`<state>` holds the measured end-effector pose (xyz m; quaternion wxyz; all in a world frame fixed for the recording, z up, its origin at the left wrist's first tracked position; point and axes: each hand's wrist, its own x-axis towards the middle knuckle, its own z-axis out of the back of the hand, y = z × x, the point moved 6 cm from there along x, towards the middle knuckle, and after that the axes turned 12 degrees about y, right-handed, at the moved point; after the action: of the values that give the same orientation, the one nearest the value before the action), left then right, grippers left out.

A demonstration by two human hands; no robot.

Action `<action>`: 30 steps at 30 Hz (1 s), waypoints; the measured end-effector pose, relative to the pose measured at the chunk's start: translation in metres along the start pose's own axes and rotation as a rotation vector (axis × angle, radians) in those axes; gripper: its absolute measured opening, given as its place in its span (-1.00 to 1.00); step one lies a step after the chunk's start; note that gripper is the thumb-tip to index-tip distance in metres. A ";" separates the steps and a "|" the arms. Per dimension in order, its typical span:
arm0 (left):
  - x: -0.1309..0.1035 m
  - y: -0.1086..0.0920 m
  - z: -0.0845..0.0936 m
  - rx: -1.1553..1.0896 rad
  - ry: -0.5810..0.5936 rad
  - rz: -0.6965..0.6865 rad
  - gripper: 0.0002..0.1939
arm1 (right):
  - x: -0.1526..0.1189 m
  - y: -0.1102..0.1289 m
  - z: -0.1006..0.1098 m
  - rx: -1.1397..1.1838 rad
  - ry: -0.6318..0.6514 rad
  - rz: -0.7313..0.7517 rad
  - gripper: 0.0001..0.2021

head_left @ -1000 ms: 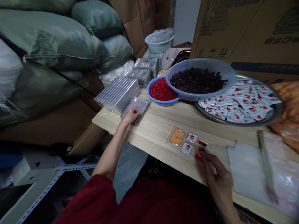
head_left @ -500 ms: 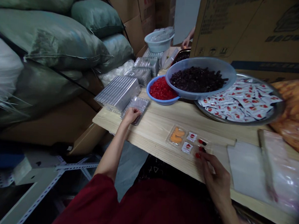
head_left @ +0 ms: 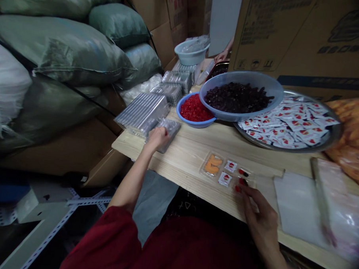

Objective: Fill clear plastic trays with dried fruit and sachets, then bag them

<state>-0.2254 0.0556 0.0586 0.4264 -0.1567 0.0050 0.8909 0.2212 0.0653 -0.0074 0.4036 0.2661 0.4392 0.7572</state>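
My left hand (head_left: 158,138) is closed at a small stack of clear plastic trays (head_left: 171,135), its fingers curled over the top one; the fingertips are partly hidden. My right hand (head_left: 261,215) pinches a dark dried fruit piece (head_left: 244,182) at the right end of a filled clear tray. That tray lies flat near the table's front edge. In its compartments are orange slices (head_left: 213,165), two white sachets (head_left: 225,178) with a red print, and red pieces (head_left: 238,188) beside dark ones.
Behind the filled tray stand a blue bowl of red pieces (head_left: 195,108), a bowl of dark dried fruit (head_left: 239,97) and a metal tray of sachets (head_left: 289,125). Stacked clear trays (head_left: 143,111) are at left. Plastic bags (head_left: 340,201) lie right. A co-worker's hand (head_left: 221,56) shows at the back.
My left hand has curled tighter over the clear trays and shifted slightly. My right hand stays at the filled tray's right end. The view has tilted slightly.
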 end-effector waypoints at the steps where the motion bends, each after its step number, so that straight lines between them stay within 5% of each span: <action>1: -0.005 0.001 0.010 0.019 -0.026 -0.017 -0.81 | 0.000 0.000 0.000 0.000 -0.006 0.003 -0.72; 4: -0.029 -0.001 0.036 0.089 -0.101 -0.092 -0.76 | 0.002 0.000 -0.002 0.008 -0.010 0.001 -0.71; 8: -0.092 -0.015 0.053 0.088 -0.093 -0.189 -0.79 | 0.003 0.006 -0.009 0.040 -0.006 0.014 -0.71; 13: -0.163 -0.031 0.057 -0.510 0.045 -0.375 -0.91 | 0.008 0.020 -0.030 0.208 0.039 -0.023 -0.72; 16: -0.160 -0.040 0.030 -0.948 0.200 -0.456 -0.82 | 0.017 0.028 -0.047 0.475 0.092 -0.084 -0.56; 20: -0.134 -0.073 -0.042 -1.273 0.279 -0.455 -0.76 | 0.032 0.043 -0.069 0.864 0.221 -0.129 -0.36; 23: -0.127 -0.104 -0.089 -1.412 0.265 -0.403 -0.74 | 0.043 0.040 -0.061 0.937 0.082 -0.155 -0.43; 26: -0.122 -0.124 -0.102 -1.504 0.258 -0.377 -0.67 | 0.053 0.029 -0.045 0.860 0.078 -0.166 -0.51; 30: -0.112 -0.141 -0.092 -1.374 0.409 -0.509 -0.48 | 0.051 0.015 -0.032 0.745 0.410 -0.171 -0.49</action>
<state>-0.0265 0.0474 0.0201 0.4160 -0.5452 -0.5083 0.5210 0.1646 0.0900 -0.0070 0.2456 0.2001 0.7743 0.5478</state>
